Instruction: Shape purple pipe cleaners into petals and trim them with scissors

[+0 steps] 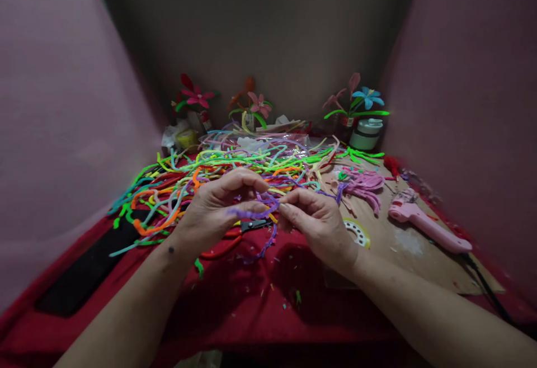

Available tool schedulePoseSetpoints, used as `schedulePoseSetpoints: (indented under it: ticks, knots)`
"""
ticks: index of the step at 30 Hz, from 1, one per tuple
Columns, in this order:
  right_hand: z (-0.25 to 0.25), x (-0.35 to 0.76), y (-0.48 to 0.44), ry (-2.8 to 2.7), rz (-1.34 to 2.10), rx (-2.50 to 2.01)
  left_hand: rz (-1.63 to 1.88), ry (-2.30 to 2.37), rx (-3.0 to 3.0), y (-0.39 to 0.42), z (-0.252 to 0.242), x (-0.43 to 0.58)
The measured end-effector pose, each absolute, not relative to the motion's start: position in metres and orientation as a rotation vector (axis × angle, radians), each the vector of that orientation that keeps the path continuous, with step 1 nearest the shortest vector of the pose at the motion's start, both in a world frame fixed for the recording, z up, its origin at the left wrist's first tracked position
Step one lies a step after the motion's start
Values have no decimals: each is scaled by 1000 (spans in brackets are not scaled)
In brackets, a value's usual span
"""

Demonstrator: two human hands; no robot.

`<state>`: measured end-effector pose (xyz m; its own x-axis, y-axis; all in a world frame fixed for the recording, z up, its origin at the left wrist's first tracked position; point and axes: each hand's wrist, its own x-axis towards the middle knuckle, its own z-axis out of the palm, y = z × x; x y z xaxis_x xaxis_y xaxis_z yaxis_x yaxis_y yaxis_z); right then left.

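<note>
Both hands meet above the middle of the table, on a purple pipe cleaner (247, 212) bent into loops. My left hand (224, 200) is closed round its left part, with thumb and fingers curled. My right hand (316, 220) pinches its right end between thumb and forefinger. A further purple length (268, 245) hangs or lies below the fingers; I cannot tell whether it is the same piece. Just under the hands lie pliers or cutters (255, 225) with red handles (222, 251), partly hidden by my left hand.
Tangled coloured pipe cleaners (168, 189) cover the table's back left. A cardboard sheet (390, 256) at right carries a pink glue gun (432, 228), a pink bundle (364, 186) and a tape roll (356, 234). Pipe-cleaner flowers (260, 104) and a lidded cup (366, 135) stand behind. A black slab (84, 273) lies left.
</note>
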<state>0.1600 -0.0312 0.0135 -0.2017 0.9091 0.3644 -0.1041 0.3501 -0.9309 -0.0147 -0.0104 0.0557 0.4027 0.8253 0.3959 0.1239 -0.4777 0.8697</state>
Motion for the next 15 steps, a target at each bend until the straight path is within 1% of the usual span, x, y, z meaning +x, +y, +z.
schedulePoseSetpoints:
  ticks: [2, 5, 7, 9, 12, 13, 15]
  knots:
    - [16, 159, -32, -1424, 1229, -742, 1062, 757, 2068, -11, 58, -16]
    - [18, 159, -34, -1465, 1237, -753, 1003, 793, 2161, -14, 57, -13]
    - [18, 160, -37, -1554, 1107, -795, 943, 854, 2136, -17, 54, -8]
    - [17, 160, -39, -1655, 899, -844, 893, 928, 2112, -20, 50, -2]
    - [15, 159, -42, -1732, 619, -872, 913, 1067, 2094, -23, 44, 8]
    - [14, 159, -43, -1734, 588, -876, 929, 1096, 2081, -24, 43, 9]
    - [14, 158, -42, -1705, 645, -905, 922, 1100, 2037, -23, 43, 10]
